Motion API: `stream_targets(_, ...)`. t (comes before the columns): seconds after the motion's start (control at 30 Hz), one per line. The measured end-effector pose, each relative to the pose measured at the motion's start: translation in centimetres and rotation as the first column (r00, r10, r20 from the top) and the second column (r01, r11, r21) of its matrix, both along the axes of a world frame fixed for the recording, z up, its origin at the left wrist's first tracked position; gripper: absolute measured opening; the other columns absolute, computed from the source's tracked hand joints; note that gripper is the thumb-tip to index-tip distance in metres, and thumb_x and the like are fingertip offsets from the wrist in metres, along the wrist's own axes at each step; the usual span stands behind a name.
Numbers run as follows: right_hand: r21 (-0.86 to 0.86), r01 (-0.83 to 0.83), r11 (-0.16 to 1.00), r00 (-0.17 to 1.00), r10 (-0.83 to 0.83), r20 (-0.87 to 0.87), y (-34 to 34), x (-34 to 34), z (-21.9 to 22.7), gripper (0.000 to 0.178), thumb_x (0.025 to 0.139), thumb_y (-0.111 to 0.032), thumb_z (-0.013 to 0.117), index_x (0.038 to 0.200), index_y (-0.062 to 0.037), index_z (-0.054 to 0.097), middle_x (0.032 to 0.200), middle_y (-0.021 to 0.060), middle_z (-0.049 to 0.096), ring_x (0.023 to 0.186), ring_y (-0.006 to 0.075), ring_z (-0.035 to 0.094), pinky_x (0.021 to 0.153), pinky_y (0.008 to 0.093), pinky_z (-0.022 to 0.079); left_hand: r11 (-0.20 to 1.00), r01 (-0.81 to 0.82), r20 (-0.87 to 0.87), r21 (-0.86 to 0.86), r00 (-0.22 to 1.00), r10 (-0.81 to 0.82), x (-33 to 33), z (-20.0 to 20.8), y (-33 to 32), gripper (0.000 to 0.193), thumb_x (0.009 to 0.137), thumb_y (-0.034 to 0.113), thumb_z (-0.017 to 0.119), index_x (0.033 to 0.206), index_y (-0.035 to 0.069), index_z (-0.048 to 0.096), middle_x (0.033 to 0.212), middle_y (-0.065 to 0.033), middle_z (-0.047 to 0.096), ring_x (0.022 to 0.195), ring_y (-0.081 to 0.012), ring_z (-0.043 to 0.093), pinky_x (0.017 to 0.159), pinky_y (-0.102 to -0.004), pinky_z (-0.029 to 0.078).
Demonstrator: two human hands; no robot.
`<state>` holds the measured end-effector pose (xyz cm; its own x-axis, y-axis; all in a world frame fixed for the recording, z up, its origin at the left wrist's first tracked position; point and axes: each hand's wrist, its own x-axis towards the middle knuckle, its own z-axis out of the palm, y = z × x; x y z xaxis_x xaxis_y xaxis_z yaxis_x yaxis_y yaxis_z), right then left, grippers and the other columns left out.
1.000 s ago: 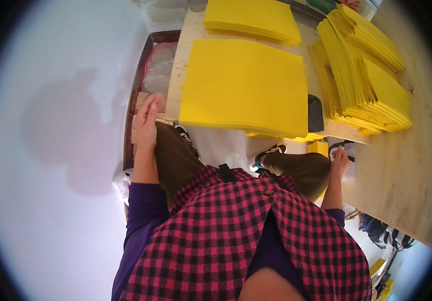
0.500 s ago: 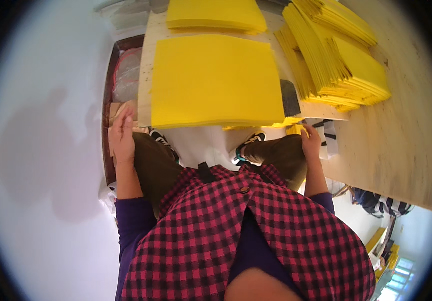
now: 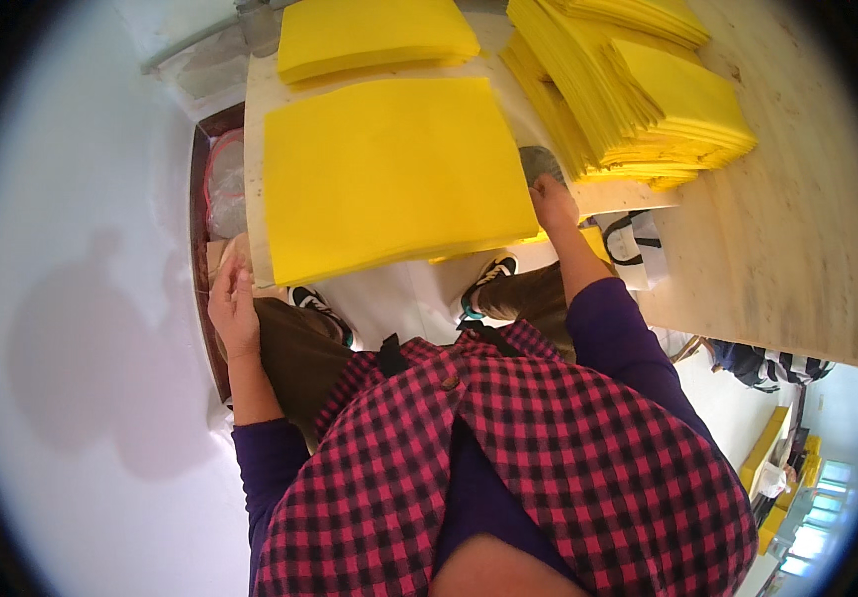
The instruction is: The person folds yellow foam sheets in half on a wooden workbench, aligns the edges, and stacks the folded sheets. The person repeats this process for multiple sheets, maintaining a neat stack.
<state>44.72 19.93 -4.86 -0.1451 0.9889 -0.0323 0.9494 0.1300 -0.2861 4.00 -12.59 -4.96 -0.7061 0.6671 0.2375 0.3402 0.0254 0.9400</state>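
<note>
In front of me, at the table's near edge, lies a neat stack of yellow felt-like sheets [image 3: 394, 174]. My right hand [image 3: 555, 204] is at the stack's right edge, over a dark grey flat piece [image 3: 540, 162]. Its fingers are curled; what they grip, if anything, is hidden. My left hand [image 3: 235, 310] is off the table's left corner, beside my thigh, with its fingers stretched out and nothing in it. It stays apart from the stack.
Another yellow stack [image 3: 379, 40] lies behind the near one. Piles of folded yellow pieces [image 3: 638, 109] stand at the right on the wooden table [image 3: 747, 259]. A box with plastic bags [image 3: 225, 184] sits at the left, by a white wall [image 3: 81, 298]. A white bag [image 3: 638, 249] is under the table.
My right hand has come up and forward from beside my right thigh to the grey piece at the stack's edge. My left hand stays low at the left. The view has shifted slightly.
</note>
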Motion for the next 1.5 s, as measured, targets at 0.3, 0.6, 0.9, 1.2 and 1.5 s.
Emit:
stream_targets(0.3,0.075,-0.083,0.994,0.98,0.095,-0.173,0.9,1.9,-2.2,0.02,0.088,-0.023,0.062,0.1,-0.007,0.061,0.09,0.0159,0.066,0.087,0.0372,0.062,0.072,0.047,0.049,1.0,0.01,0.002,0.0,1.0,-0.01,0.1,0.5,-0.2,0.034,0.095,0.015,0.056,0.124,-0.004,0.056,0.12,-0.0155,0.062,0.11,-0.022,0.059,0.094,-0.0321,0.046)
stream_targets(0.6,0.097,-0.035,0.995,0.715,0.093,-0.693,-2.8,3.2,1.4,0.013,0.087,-0.01,0.062,0.098,-0.0024,0.066,0.073,0.0007,0.062,0.063,0.0068,0.053,0.059,0.0225,0.044,0.999,-0.05,0.032,-0.012,0.998,0.05,0.5,1.5,0.1,0.032,0.096,0.01,0.053,0.124,-0.004,0.056,0.117,-0.0138,0.062,0.109,-0.0194,0.059,0.095,-0.0303,0.044)
stream_targets(0.9,0.046,-0.162,0.986,0.498,0.122,-0.858,-5.4,-0.3,6.0,0.01,0.092,-0.011,0.059,0.094,-0.0026,0.064,0.079,-0.0024,0.059,0.071,0.0037,0.051,0.064,0.0182,0.041,0.994,0.108,-0.165,-0.016,0.98,-0.109,1.3,5.0,3.5,0.028,0.092,0.012,0.059,0.116,-0.003,0.061,0.112,-0.0114,0.064,0.102,-0.0191,0.06,0.091,-0.0299,0.045)
stream_targets(1.2,0.271,-0.511,0.816,0.592,0.562,-0.577,-3.9,-7.6,7.2,0.02,0.089,-0.018,0.058,0.098,0.0002,0.062,0.096,0.0127,0.062,0.092,0.0259,0.059,0.082,0.0339,0.046,0.907,0.371,-0.383,-0.201,0.822,-0.421,2.2,8.5,12.5,0.021,0.087,0.016,0.064,0.103,0.001,0.066,0.1,-0.0137,0.066,0.096,-0.0268,0.061,0.084,-0.0347,0.047)
stream_targets(1.5,0.278,-0.539,0.795,0.742,0.605,-0.29,0.8,-11.6,6.5,0.021,0.089,-0.018,0.056,0.101,-0.0021,0.064,0.105,0.0157,0.062,0.104,0.0346,0.055,0.091,0.0418,0.044,0.885,0.288,-0.61,-0.366,0.643,-0.462,-0.2,6.9,19.0,0.02,0.082,0.013,0.063,0.098,0.001,0.066,0.097,-0.0181,0.063,0.097,-0.0364,0.058,0.087,-0.0426,0.046)
